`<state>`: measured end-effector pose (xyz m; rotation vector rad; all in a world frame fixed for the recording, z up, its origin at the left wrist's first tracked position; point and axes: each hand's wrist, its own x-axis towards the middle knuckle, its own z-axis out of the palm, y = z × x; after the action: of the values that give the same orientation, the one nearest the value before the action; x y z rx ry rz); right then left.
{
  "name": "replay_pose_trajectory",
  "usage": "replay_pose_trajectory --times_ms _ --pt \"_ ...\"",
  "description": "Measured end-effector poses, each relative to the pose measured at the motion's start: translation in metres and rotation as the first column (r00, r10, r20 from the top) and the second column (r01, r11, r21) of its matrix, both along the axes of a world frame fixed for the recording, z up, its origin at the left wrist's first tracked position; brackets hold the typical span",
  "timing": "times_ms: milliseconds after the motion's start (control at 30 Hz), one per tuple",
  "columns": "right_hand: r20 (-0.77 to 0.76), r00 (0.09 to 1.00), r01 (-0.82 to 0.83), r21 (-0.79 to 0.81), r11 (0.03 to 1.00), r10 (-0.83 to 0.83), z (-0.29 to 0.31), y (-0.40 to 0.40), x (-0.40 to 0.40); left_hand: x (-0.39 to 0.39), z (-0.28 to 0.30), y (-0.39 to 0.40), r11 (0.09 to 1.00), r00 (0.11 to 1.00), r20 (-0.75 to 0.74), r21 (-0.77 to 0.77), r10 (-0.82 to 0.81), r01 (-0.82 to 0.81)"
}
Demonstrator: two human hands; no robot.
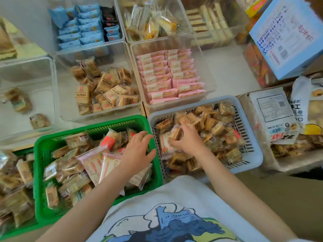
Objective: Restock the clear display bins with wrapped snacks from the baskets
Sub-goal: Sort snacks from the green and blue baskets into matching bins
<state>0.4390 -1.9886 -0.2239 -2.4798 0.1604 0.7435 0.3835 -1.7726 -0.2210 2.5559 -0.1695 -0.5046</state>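
The right hand (186,138) reaches into the grey basket (255,154), fingers curled around a clear-wrapped brown snack (175,134) lying on top of the heap. The left hand (139,147) rests on the right rim of the green basket (42,172), fingers loosely spread and holding nothing. Both baskets are heaped with wrapped snacks, brown squares in the grey one, brown and pink-striped packs mixed in the green. Behind them on the table stand two clear bins: one (57,95) part-filled with brown squares, one (208,81) with two neat rows of pink packs.
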Motion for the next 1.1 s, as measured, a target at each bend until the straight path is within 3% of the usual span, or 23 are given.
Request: replay_pose_trajectory --times_ms 67,133,200,233,333,467,700,800,900,1000,1100 --pt "-0.122 0.967 0.251 0.283 0.926 -0.224 0.024 0.007 0.002 0.002 0.011 -0.002 0.994 1.000 -0.004 -0.106 0.020 -0.020" --pt "-0.316 0.880 0.472 0.508 0.721 -0.354 0.040 0.017 0.001 0.004 0.023 -0.004 0.973 0.999 0.002 -0.224 0.049 -0.047" --pt "-0.391 0.843 0.537 0.601 0.592 -0.369 0.049 0.030 0.000 0.005 0.034 -0.004 0.931 0.992 0.032 -0.350 0.122 -0.103" --pt "-0.381 0.855 0.519 0.620 0.589 -0.353 0.052 0.037 0.000 0.005 0.039 -0.003 0.902 0.982 0.053 -0.407 0.179 -0.143" --pt "-0.335 0.899 0.435 0.607 0.665 -0.282 0.066 0.062 -0.001 0.007 0.048 0.012 0.833 0.926 0.132 -0.494 0.354 -0.248" --pt "-0.351 0.912 0.391 0.587 0.709 -0.212 0.078 0.096 0.002 0.005 0.049 0.046 0.860 0.893 0.258 -0.460 0.368 -0.222" --pt "-0.352 0.926 0.340 0.613 0.713 -0.140 0.085 0.159 0.019 0.013 0.044 0.108 0.674 0.780 0.067 -0.554 0.622 -0.489" --pt "-0.312 0.940 0.307 0.595 0.743 -0.139 0.086 0.182 0.033 0.022 0.049 0.129 0.746 0.847 0.039 -0.498 0.530 -0.443" --pt "-0.252 0.959 0.259 0.584 0.770 -0.131 0.086 0.197 0.049 0.039 0.048 0.151 0.852 0.883 0.108 -0.338 0.457 -0.400" --pt "-0.084 0.987 0.157 0.475 0.866 -0.133 0.073 0.202 0.062 0.065 0.041 0.172 0.868 0.862 0.162 -0.231 0.480 -0.440" --pt "0.239 0.970 -0.067 0.118 0.991 0.037 0.049 0.191 0.071 0.094 0.028 0.186 0.848 0.819 0.223 -0.183 0.528 -0.497"
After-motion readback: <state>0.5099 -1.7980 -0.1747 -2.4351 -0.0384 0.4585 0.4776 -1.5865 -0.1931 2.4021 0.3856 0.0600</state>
